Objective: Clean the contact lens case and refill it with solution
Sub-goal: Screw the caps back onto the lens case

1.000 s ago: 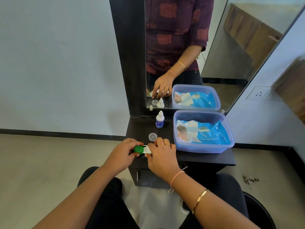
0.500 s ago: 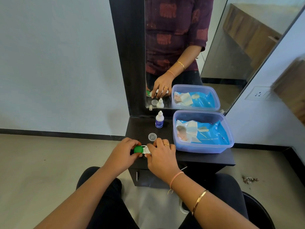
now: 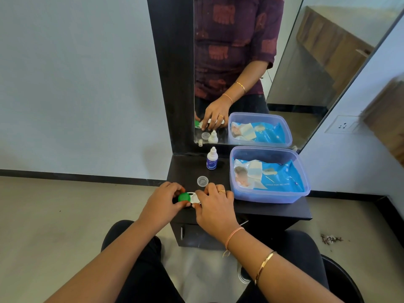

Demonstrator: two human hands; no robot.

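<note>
A white contact lens case lies at the front left of the dark table. Its green cap sits on the left well. My left hand has its fingers around that green cap. My right hand grips the right end of the case, hiding that side. A small white solution bottle with a blue label stands upright at the back near the mirror. A clear round cap rests on the table between the bottle and my hands.
A translucent blue tub holding a blue wet-wipes pack fills the table's right side. A mirror in a dark frame rises behind. My knees and a black chair are below the table's front edge.
</note>
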